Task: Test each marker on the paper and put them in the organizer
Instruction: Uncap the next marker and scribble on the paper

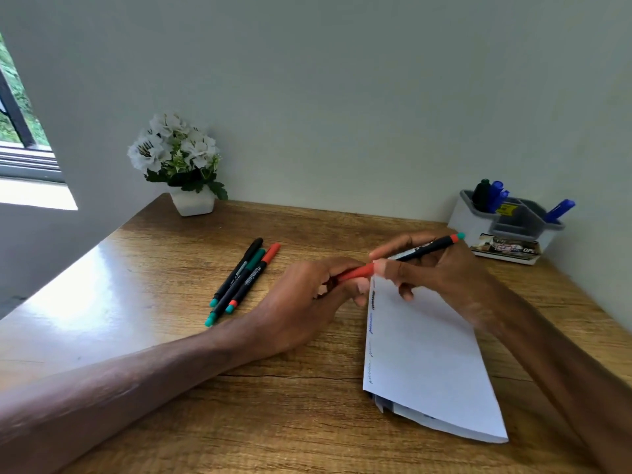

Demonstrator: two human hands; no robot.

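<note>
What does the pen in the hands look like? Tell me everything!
The marker is slim, with a black barrel, a pale label, a red cap and a red-and-teal tail end. It looks plastic. It slants over the top edge of the paper. The left hand grips the cap; the right hand holds the barrel.

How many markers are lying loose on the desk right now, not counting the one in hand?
3, side by side on the desk, left of the paper: a black-capped marker, a green-capped marker and a red-capped marker. Some desk is out of sight, so another could be hidden.
</note>
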